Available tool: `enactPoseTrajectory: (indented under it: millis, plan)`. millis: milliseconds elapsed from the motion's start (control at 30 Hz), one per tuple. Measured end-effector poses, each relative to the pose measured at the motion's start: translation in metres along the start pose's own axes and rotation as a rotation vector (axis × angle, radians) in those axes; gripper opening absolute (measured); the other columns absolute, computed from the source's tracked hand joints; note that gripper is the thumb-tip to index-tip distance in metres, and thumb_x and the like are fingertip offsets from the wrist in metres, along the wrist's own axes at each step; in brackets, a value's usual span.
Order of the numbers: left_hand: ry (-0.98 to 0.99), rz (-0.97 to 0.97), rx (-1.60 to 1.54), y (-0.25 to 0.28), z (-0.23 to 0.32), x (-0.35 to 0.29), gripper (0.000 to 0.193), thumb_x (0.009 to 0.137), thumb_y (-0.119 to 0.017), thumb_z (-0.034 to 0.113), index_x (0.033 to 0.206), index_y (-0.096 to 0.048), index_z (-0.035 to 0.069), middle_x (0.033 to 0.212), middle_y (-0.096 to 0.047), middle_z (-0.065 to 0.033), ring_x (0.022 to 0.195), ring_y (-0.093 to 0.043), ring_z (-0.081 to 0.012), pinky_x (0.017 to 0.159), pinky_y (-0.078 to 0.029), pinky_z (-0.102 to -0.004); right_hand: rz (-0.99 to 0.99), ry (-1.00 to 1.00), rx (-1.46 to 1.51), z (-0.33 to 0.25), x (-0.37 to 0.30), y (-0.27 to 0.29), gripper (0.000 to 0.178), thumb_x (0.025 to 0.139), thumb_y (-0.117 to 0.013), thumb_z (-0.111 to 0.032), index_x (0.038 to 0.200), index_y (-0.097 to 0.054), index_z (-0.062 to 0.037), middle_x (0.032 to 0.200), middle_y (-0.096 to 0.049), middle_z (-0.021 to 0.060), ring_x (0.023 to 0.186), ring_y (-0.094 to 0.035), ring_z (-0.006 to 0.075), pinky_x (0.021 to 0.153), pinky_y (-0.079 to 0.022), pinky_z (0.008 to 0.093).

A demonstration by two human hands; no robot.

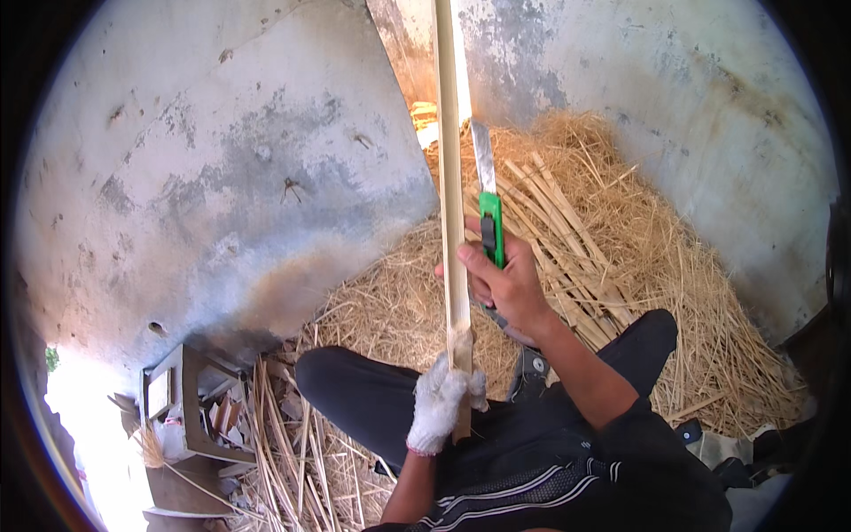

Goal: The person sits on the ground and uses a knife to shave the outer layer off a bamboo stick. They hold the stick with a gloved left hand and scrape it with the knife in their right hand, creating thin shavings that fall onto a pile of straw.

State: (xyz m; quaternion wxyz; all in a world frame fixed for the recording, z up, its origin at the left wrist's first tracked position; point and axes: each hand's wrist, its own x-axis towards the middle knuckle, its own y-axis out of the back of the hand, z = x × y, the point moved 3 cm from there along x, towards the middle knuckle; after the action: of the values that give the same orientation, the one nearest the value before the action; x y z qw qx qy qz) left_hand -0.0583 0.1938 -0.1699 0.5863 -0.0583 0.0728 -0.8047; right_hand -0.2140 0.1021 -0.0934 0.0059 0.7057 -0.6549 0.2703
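Note:
A long split bamboo strip (pixel 452 160) stands nearly upright before me, its pale hollow side showing and a node just above my left hand (pixel 434 403). That hand wears a white knit glove and is closed round the strip's lower end. Higher up, my bare right hand (pixel 517 288) grips a green utility knife (pixel 490 222), its long blade extended and pointing up, to the right of the strip. The right thumb rests at the strip's edge, with other fingers reaching behind it. Whether the blade touches the bamboo cannot be made out; a gap appears between them.
Fine bamboo shavings (pixel 390 293) cover the floor around my crossed legs. A bundle of split strips (pixel 567 239) lies on them to the right. More strips (pixel 301 452) lie at the lower left, beside a wooden stool-like frame (pixel 182 408). Stained walls (pixel 239 151) rise on both sides.

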Motion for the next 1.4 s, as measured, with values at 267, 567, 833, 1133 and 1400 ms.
enactPoseTrajectory:
  millis: [267,567,833,1133,1400]
  plan:
    - [-0.028,-0.011,-0.075,0.001,0.009,-0.004,0.036,0.098,-0.051,0.026,0.123,-0.051,0.0,0.073,-0.059,-0.0087,0.054,-0.055,-0.0156,0.05,-0.048,-0.0288,-0.129,-0.082,0.037,-0.005,-0.017,-0.007,0.034,0.096,-0.058,-0.018,0.123,-0.054,0.0027,0.056,-0.054,-0.0023,0.039,-0.037,0.0023,0.038,-0.028,0.0206]
    - [-0.044,-0.095,-0.273,0.007,0.005,-0.006,0.058,0.095,-0.05,0.04,0.135,-0.044,-0.001,0.079,-0.061,-0.0101,0.058,-0.058,-0.0148,0.055,-0.05,-0.0278,-0.211,-0.094,0.023,-0.013,-0.021,-0.015,0.034,0.098,-0.054,-0.016,0.126,-0.054,0.0012,0.086,-0.07,0.012,0.042,-0.037,0.0011,0.04,-0.031,0.0178]
    - [-0.53,0.276,0.192,0.013,0.026,-0.03,0.054,0.081,-0.072,0.019,0.126,-0.047,0.001,0.088,-0.063,-0.0041,0.079,-0.061,-0.0161,0.07,-0.051,-0.0293,-0.083,-0.277,0.46,0.012,-0.025,-0.023,0.021,0.098,-0.053,-0.02,0.111,-0.057,-0.0034,0.095,-0.067,0.0108,0.041,-0.033,0.0003,0.037,-0.031,0.0175]
    - [-1.097,0.681,-0.139,0.082,0.085,-0.008,0.041,0.095,-0.054,0.042,0.118,-0.05,0.008,0.103,-0.06,-0.0072,0.092,-0.06,-0.019,0.081,-0.054,-0.0355,-0.274,-0.77,0.08,0.074,-0.058,-0.054,0.031,0.1,-0.049,-0.033,0.101,-0.052,-0.0028,0.072,-0.062,0.0085,0.039,-0.033,0.0043,0.037,-0.028,0.021]
    - [-1.15,0.397,-0.137,0.078,0.17,0.014,0.055,0.094,-0.047,0.055,0.114,-0.058,0.005,0.055,-0.053,-0.0016,0.042,-0.052,-0.0152,0.038,-0.051,-0.0338,-0.303,-0.293,-0.486,0.024,-0.084,-0.054,0.029,0.1,-0.045,-0.029,0.109,-0.051,-0.0013,0.061,-0.057,0.0063,0.056,-0.057,0.0166,0.054,-0.042,0.033]
